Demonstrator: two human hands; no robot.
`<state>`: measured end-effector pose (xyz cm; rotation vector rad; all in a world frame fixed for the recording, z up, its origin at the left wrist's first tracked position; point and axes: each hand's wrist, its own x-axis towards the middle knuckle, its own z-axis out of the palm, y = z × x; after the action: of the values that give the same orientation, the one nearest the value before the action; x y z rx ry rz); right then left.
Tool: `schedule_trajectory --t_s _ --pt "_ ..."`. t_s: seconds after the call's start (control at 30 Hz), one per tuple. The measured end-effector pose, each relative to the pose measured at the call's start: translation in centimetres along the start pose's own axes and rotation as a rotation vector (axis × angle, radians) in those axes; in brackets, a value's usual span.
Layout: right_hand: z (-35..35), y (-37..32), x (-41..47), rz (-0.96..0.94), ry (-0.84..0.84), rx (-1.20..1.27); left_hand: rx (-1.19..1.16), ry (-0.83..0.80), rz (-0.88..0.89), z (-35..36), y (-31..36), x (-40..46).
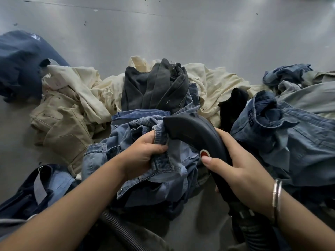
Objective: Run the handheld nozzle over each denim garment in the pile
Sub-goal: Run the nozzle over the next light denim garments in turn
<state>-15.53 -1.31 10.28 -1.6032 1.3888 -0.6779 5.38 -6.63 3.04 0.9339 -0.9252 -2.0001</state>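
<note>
Both hands grip: left [145, 153] bunches denim garment [163, 171], right [239, 167] holds nozzle [192, 133], seemingly touching it.

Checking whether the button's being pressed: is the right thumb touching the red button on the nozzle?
Touching. In the head view, the right hand grips the nozzle and its thumb tip overlaps the red button's lower edge.

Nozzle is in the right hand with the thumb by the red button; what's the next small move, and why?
Probably sweep the nozzle forward along the blue shirt. The left hand grips a bunched fold of it, the right hand holds the handle, and the nozzle tip sits at that fold.
</note>
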Motion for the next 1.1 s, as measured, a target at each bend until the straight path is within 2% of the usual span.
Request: schedule_trajectory --t_s 0.17,0.3,0.4,0.43,0.5,0.6,0.7,0.87,1.03,1.1 --pt "0.2 -0.1 0.0 0.015 0.026 0.037 -0.006 0.006 -0.006 -0.2 0.3 -0.1" --pt "-1.5 0.0 0.6 0.156 -0.043 0.442 0.029 -0.043 -0.052 -0.9 0.9 -0.5" --pt "-4.6 0.4 1.7 0.191 0.179 0.513 0.120 -0.059 -0.139 -1.9 1.1 -0.9" --pt "-5.6 0.6 1.8 0.187 0.262 0.501 0.121 -0.039 -0.159 -2.1 1.2 -1.0" --pt "-6.8 0.6 1.5 0.161 0.304 0.453 0.074 -0.015 -0.173 -2.3 1.2 -0.9" --pt "-5.1 0.0 0.5 0.139 0.105 0.403 0.020 0.102 -0.172 -1.6 1.1 0.0" --pt "-1.9 0.0 -0.4 0.089 -0.061 0.287 0.004 0.282 -0.055 -1.0 0.8 0.9" --pt "0.9 -0.3 -1.2 0.039 -0.066 0.016 0.084 0.194 0.007 -0.4 0.6 0.6" --pt "1.5 0.2 -0.9 -0.043 0.041 -0.182 -0.083 0.169 0.037 -0.1 1.0 0.7" --pt "1.2 0.1 -0.6 -0.058 0.063 -0.148 -0.134 0.149 0.053 -0.1 1.3 0.7"
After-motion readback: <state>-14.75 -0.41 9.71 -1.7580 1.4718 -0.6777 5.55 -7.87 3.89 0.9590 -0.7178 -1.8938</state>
